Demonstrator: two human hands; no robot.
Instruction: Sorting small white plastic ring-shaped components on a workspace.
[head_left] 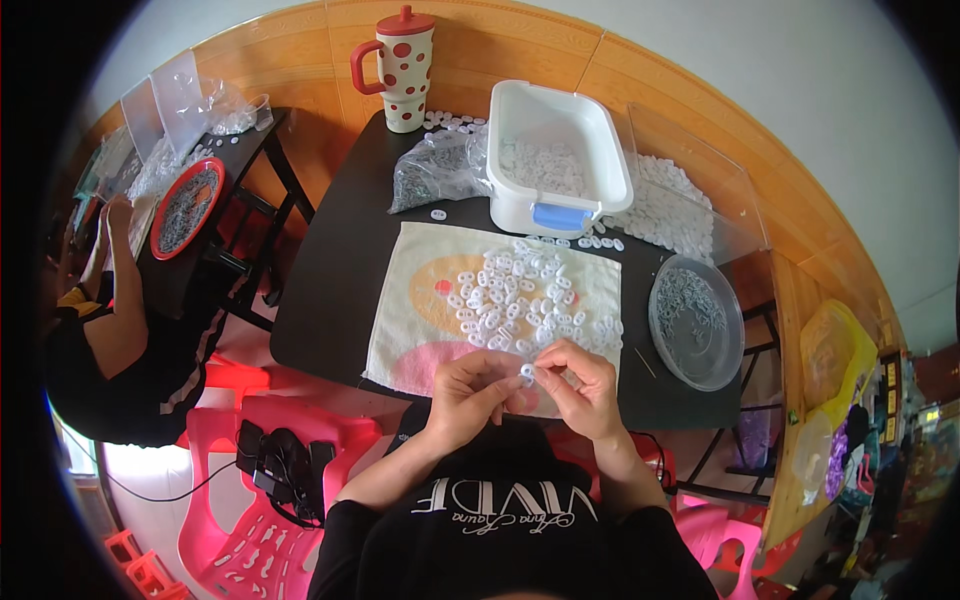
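Both hands (527,385) pinch white piece (527,372) over cloth (420,300), black table (330,270).

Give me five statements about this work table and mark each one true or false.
1. Both hands, left hand and right hand, meet at one small white piece. True.
2. The loose white pieces lie on a cloth. True.
3. The spotted mug is blue. False: it is white with red dots and a red lid.
4. The white bin stands on the floor. False: it stands on the dark table, behind the cloth.
5. A round clear lid lies right of the cloth. True.
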